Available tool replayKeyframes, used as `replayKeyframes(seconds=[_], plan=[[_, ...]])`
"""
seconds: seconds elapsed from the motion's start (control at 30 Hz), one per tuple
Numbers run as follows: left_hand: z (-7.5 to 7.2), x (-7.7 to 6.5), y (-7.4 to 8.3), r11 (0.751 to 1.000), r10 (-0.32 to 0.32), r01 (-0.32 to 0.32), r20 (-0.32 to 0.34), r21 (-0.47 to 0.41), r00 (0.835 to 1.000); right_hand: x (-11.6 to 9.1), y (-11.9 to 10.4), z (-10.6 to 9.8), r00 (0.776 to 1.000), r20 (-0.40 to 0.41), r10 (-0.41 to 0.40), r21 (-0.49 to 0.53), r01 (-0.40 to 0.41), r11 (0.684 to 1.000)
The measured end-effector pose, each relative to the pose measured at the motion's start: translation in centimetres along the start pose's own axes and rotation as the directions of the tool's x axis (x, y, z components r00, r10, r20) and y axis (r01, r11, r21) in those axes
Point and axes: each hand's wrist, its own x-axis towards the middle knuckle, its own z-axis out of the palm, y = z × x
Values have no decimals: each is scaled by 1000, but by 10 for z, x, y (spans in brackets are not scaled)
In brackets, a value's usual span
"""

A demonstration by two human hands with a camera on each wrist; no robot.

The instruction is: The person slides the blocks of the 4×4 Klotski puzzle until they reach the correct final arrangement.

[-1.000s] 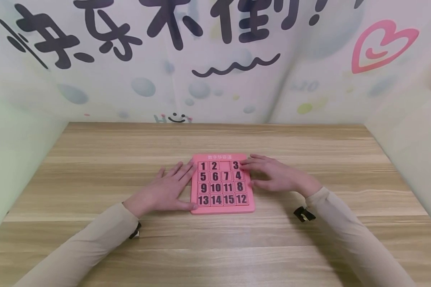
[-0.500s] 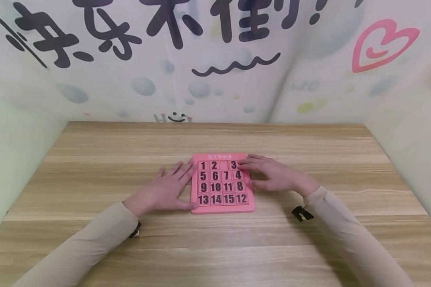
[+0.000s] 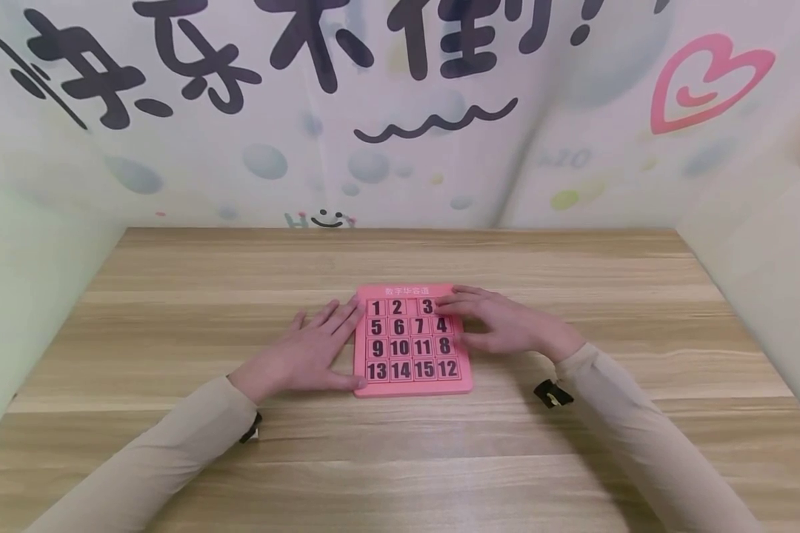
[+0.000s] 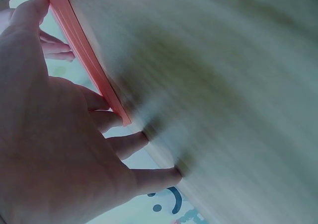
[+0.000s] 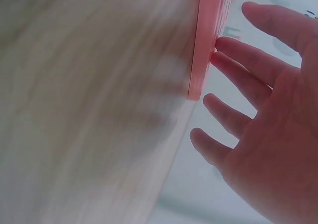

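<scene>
A pink number slide puzzle (image 3: 413,388) lies flat on the wooden table (image 3: 400,459). Its top row shows 1, 2, a narrow gap, then the 3 tile (image 3: 427,306), partly shifted left. Below are rows 5-6-7-4, 9-10-11-8 and 13-14-15-12. Spread along the puzzle's left edge, my left hand (image 3: 307,355) rests with straight fingers, the thumb at the lower left corner. Fingertips of my right hand (image 3: 507,323) touch the 3 tile from the right; its fingers are extended. In the right wrist view the fingers (image 5: 243,80) reach the puzzle's frame (image 5: 201,50).
A white wall (image 3: 400,178) with large black characters and a pink heart stands behind the table. Pale side panels border it left and right. Both forearms wear light sleeves (image 3: 173,444), with a dark device at each wrist.
My right hand has moved slightly left, and the 3 tile has slid left with it, narrowing the gap beside the 2. The left hand has stayed in place.
</scene>
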Motion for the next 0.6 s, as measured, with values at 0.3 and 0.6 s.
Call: replayKeyframes(seconds=[0.3, 0.6], plan=[[1, 1, 0, 1000, -1, 1, 2, 0, 1000, 4, -3, 1, 1000, 11, -9, -6, 10, 1000], [0, 0, 1, 1000, -2, 2, 3, 0, 1000, 7, -5, 2, 1000, 15, -19, -18, 20, 1000]])
